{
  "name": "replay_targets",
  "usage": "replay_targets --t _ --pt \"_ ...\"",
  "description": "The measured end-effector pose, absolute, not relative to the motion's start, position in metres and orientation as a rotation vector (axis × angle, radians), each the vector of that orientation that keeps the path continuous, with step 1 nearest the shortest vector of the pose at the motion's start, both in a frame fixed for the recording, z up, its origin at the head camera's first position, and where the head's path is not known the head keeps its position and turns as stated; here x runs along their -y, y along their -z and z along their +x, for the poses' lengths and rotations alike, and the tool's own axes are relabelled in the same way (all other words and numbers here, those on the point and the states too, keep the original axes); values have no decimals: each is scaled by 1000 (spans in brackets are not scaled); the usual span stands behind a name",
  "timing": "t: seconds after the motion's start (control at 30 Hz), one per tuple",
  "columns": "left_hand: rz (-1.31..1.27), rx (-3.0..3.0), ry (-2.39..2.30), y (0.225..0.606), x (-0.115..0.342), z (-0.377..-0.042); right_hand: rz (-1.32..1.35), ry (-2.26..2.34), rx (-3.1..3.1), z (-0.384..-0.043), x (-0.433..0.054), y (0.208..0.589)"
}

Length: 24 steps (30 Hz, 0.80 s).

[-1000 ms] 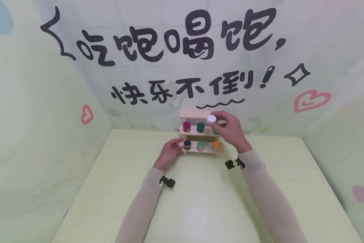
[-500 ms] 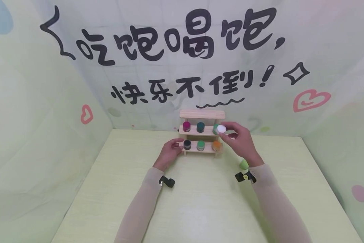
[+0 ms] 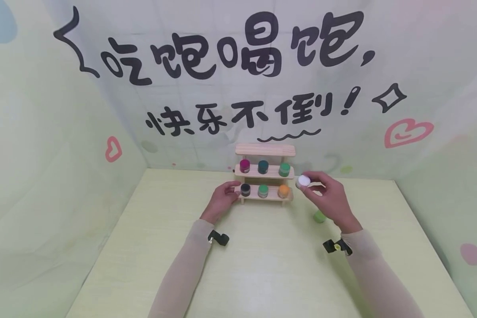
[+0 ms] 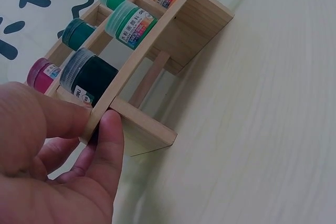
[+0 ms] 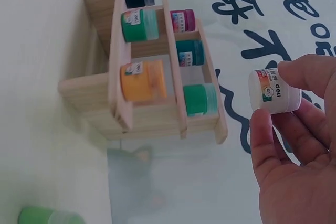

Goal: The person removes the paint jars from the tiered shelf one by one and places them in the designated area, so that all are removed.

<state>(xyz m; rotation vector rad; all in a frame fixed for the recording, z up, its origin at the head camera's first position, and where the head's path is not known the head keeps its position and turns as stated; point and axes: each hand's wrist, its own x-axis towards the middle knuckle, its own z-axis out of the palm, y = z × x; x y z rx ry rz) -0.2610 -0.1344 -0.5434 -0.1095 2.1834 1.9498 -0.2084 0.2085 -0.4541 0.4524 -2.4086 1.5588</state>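
Observation:
My right hand [image 3: 333,201] pinches a white paint jar [image 3: 303,181] between thumb and fingers, off to the right of a small three-tier wooden rack [image 3: 265,149]. In the right wrist view the white jar's printed label shows. My left hand [image 4: 58,156] grips the left end of the rack's bottom shelf between thumb and fingers. On the middle shelf stand a magenta jar [image 3: 244,166], a teal jar [image 3: 263,167] and a green jar [image 3: 284,170]. The bottom shelf bears a black jar [image 3: 245,190], a lighter green jar [image 3: 263,191] and an orange jar [image 3: 283,191]. No jar stands on the top shelf.
A light green jar [image 3: 319,216] is on the table [image 3: 258,265] to the right of the rack, partly behind my right hand. Close behind the rack hangs a printed cloth backdrop [image 3: 206,154], with cloth walls on both sides.
My right hand has carried the white jar from in front of the top shelf, down and right, away from the rack. The light green jar on the table has come into view. My left hand stays put.

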Motion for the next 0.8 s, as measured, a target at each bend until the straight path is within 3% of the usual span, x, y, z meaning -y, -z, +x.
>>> replay_targets --t 0.23,0.8 --pt "-106 -2212 -1934 544 134 -263 462 -1495 2423 -202 -229 466" --pt "-124 -2243 -1916 543 132 -263 204 -1444 2565 -180 -285 493"
